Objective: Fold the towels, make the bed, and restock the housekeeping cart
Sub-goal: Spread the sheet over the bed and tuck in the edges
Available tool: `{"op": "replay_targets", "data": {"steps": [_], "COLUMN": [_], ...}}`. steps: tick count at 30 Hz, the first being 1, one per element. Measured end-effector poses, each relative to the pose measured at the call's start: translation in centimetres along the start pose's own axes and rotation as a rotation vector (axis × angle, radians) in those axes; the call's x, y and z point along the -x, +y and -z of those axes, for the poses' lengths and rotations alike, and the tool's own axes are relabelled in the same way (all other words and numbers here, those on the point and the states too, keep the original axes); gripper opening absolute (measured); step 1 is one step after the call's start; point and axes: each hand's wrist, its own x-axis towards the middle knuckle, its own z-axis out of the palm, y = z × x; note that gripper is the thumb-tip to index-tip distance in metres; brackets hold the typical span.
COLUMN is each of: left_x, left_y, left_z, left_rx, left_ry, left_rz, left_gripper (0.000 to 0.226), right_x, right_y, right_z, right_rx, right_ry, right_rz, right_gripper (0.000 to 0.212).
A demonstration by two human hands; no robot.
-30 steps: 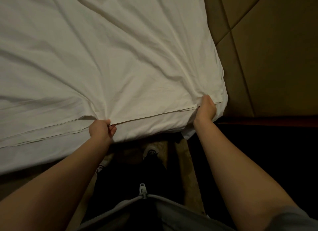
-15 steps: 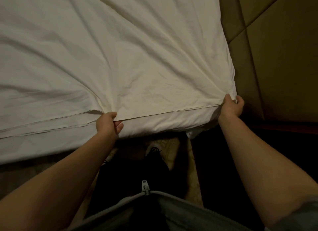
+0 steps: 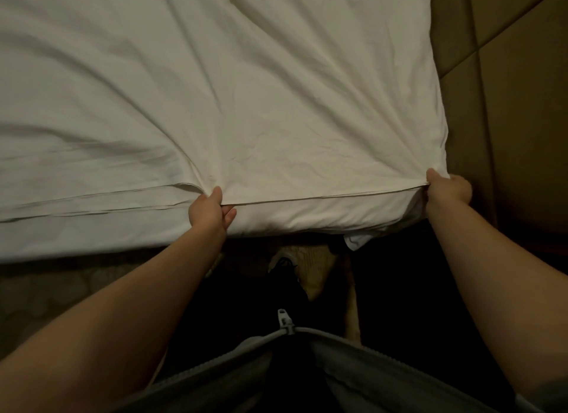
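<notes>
Tan padded wall panels (image 3: 522, 105) up the right side, seams crossing at angles. Dim patterned carpet (image 3: 46, 289) at lower left. Pale shoe (image 3: 281, 259) with dark laces mid-frame. Grey zip jacket (image 3: 368, 375) along the bottom, zipper pull (image 3: 284, 319) dangling in the middle.

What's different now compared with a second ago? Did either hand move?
The right hand slid rightward along the sheet edge to the bed's corner beside the padded wall, still gripping it. The left hand kept its grip on the same edge, and the sheet stayed spread over the bed.
</notes>
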Motion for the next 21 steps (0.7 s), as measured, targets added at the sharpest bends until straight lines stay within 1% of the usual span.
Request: {"op": "replay_targets", "data": {"steps": [4,5,6,7,8,9,12,15,17,20,21], "left_x": [-0.1,0.0,0.2,0.3,0.6,0.7,1.1,1.0,0.6,0.3,0.1], "left_y": [0.5,0.6,0.9,1.0,1.1,1.1,1.2,1.5,2.0,3.4,4.1], "left_z": [0.5,0.7,0.9,1.2,1.4,1.6,2.1,2.4,2.8,3.7,4.2], "left_rx": [-0.005,0.003,0.019,0.040,0.055,0.059,0.052,0.025,0.049,0.258,0.351], "left_ry": [-0.031,-0.035,-0.040,-0.053,-0.071,-0.092,-0.165,-0.235,-0.261,-0.308,-0.314], "left_rz": [0.050,0.061,0.064,0.064,0.063,0.061,0.058,0.055,0.055,0.095,0.122], "left_gripper": [0.025,0.023,0.022,0.020,0.018,0.017,0.020,0.020,0.019,0.026,0.030], "right_x": [1.0,1.5,2.2,3.3,4.6,6.1,11.1,14.8,17.0,20.6,21.8], "right_y": [-0.2,-0.3,-0.4,-0.4,-0.4,-0.3,0.6,1.4,1.7,2.0,2.1], "right_z": [-1.0,-1.2,-1.3,-1.5,-1.8,-2.5,-5.6,-8.8,-10.4,-13.0,-14.0], "right_rx": [-0.021,0.007,0.087,0.203,0.311,0.381,0.437,0.531,0.610,0.764,0.832], "right_ry": [0.096,0.138,0.196,0.244,0.268,0.258,0.094,-0.066,-0.156,-0.366,-0.443], "right_rz": [-0.023,-0.020,0.007,0.064,0.159,0.276,0.537,0.683,0.801,1.001,1.020], "right_gripper": [0.041,0.041,0.044,0.047,0.049,0.050,0.046,0.038,0.036,0.044,0.047]}}
